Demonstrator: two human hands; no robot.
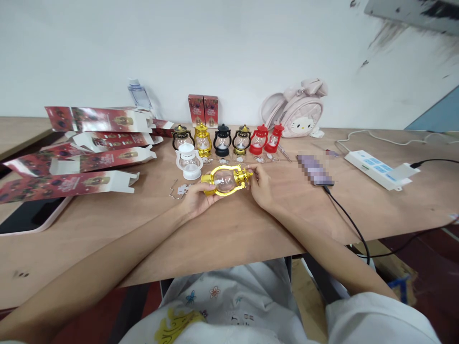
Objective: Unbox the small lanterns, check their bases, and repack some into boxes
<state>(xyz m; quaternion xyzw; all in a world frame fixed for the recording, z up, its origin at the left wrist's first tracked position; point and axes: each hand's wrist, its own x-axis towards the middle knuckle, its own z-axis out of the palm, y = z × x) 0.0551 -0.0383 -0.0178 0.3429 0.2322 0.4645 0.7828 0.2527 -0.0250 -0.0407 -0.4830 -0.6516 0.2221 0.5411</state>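
A shiny gold toy lantern with a clear globe lies on its side above the table, its base toward the left. My left hand is closed around the base. At the lantern's top end, the fingers of my right hand are pinched by the cap; a thin wire seems to show there, but I cannot make out its full shape. A white lantern stands upright just behind my left hand. Beside that hand lies a bent wire hook with a small pale tag.
Behind stands a row of lanterns, including a black one and a red one. Flattened red boxes pile up at left over a phone. At right are another phone, a power strip and a pink bag.
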